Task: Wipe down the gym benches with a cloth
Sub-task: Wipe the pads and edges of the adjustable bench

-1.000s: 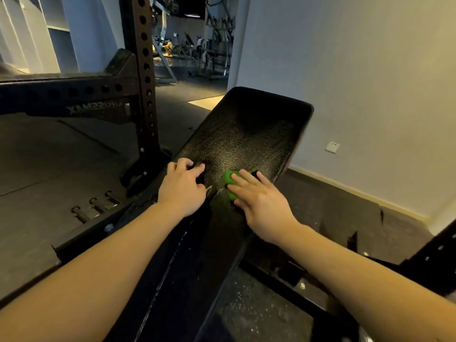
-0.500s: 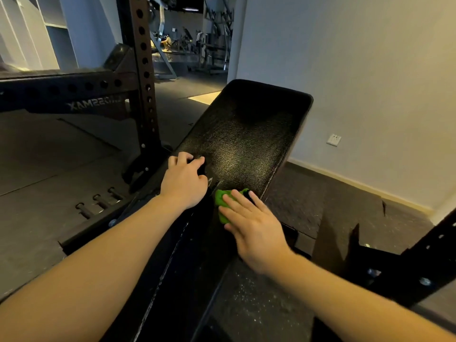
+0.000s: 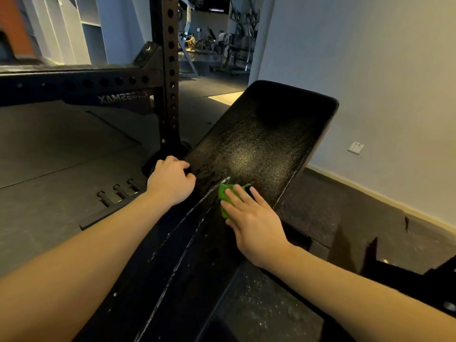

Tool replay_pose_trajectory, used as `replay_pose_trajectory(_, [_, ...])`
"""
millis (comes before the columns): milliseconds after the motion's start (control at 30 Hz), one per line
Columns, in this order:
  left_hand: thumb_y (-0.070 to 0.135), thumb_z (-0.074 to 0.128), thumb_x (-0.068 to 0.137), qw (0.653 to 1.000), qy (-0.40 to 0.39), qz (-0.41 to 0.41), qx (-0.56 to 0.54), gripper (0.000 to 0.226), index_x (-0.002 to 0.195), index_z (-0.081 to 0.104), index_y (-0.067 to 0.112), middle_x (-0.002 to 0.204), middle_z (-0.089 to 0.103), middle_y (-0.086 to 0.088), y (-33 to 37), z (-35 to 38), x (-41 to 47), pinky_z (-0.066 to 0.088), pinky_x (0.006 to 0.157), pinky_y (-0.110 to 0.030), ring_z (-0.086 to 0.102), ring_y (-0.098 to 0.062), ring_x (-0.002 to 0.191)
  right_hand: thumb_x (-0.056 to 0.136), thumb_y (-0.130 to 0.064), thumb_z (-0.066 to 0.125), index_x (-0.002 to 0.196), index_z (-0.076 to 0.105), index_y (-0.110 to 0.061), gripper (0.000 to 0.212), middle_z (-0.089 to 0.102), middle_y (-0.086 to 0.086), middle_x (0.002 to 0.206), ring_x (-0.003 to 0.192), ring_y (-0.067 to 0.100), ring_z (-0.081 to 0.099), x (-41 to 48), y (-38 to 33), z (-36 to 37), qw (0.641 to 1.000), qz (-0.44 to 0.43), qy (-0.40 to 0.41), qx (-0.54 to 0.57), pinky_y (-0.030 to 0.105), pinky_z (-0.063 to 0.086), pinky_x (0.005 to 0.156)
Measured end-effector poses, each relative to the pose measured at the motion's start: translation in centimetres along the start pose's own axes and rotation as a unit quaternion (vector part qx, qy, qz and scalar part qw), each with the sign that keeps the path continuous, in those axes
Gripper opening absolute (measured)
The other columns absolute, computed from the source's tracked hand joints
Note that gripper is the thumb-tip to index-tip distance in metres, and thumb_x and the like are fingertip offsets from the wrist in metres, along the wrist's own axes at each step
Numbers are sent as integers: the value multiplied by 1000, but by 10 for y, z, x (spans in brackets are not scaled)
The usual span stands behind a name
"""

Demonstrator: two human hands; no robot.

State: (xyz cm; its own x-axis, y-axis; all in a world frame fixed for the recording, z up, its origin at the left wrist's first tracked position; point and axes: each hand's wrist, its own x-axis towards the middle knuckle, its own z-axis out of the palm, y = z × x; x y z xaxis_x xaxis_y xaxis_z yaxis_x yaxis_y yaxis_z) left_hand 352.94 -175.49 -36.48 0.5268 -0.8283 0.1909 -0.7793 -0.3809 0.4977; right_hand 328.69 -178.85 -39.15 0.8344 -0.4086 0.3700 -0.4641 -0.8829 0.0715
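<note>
Spreading wide, the dark floor [image 3: 61,156] runs along both sides of the black bench [image 3: 266,144]. A rack post [image 3: 170,82] stands close to its left edge. The left hand [image 3: 170,183] curls over that edge. The right hand [image 3: 254,218] presses flat, fingers straight, on the green cloth [image 3: 223,193] mid-bench.

Both arms are showing bare: the left forearm [image 3: 86,255] and right forearm [image 3: 357,292] are running uncovered from the lower frame edge to the wrists. The left hand [image 3: 171,183] and right hand [image 3: 256,225] are likewise showing bare. The rest of the person is lying out of frame.
</note>
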Motion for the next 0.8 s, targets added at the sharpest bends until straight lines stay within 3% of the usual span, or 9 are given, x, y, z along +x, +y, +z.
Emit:
replay_pose_trajectory(67, [35, 51, 100, 1000, -15, -9, -12, 45, 143, 56, 25, 146, 43, 1, -4, 0, -1, 42, 101, -47, 33, -27, 137, 100, -28, 55, 144, 56, -19, 45, 43, 0, 158, 153, 20, 27, 9, 17, -6, 999, -23, -23, 4, 41, 11, 126])
replay_pose_trajectory(133, [36, 52, 101, 1000, -22, -5, -7, 46, 146, 53, 28, 148, 40, 5, -8, 1, -1, 40, 101, -46, 30, -25, 139, 105, -29, 48, 151, 47, -21, 47, 33, -3, 164, 156, 17, 16, 37, 40, -14, 1000, 7, -26, -14, 37, 3, 126])
replay_pose_trajectory(233, [37, 58, 100, 999, -40, 5, -5, 50, 149, 49, 30, 152, 37, 6, -15, 0, -1, 37, 109, -46, 26, -23, 142, 108, -31, 39, 157, 36, -22, 49, 22, -2, 168, 157, 19, 6, 85, 57, -24, 995, 82, -39, -47, 40, 0, 126])
replay_pose_trajectory(300, [39, 63, 98, 999, -48, 8, -15, 54, 149, 49, 32, 153, 36, 6, -21, 1, 1, 35, 114, -47, 26, -23, 143, 108, -32, 39, 157, 35, -21, 50, 21, 1, 169, 157, 22, 6, 92, 43, -22, 994, 84, -41, -56, 43, 1, 126])
replay_pose_trajectory(433, [39, 73, 92, 998, -32, 4, -45, 56, 145, 55, 31, 148, 41, 6, -29, 3, 3, 35, 116, -48, 32, -23, 138, 107, -29, 42, 157, 34, -19, 52, 17, 3, 169, 158, 21, 3, 57, -13, 0, 996, -36, -72, -29, 42, -4, 127])
replay_pose_trajectory(533, [37, 74, 91, 998, -26, 5, -50, 57, 144, 56, 29, 147, 42, 5, -28, 4, 2, 36, 115, -45, 33, -23, 138, 108, -29, 41, 158, 34, -23, 51, 16, -4, 169, 157, 15, 1, 54, -7, -4, 989, -89, -117, 1, 37, -7, 126])
replay_pose_trajectory(700, [31, 74, 92, 999, -41, -15, -10, 58, 147, 53, 29, 151, 43, -2, -41, -2, -5, 39, 114, -50, 33, -28, 142, 110, -33, 35, 158, 33, -28, 49, 16, -8, 170, 157, 14, -1, 117, 48, -16, 995, 30, -89, -42, 41, -7, 126])
replay_pose_trajectory(800, [36, 76, 89, 999, -24, -42, -25, 57, 142, 56, 30, 146, 48, -2, -48, -2, -12, 46, 107, -52, 42, -28, 137, 109, -33, 32, 158, 33, -24, 50, 16, -2, 170, 158, 21, -2, 127, 34, -8, 994, 52, -74, -56, 46, -7, 126])
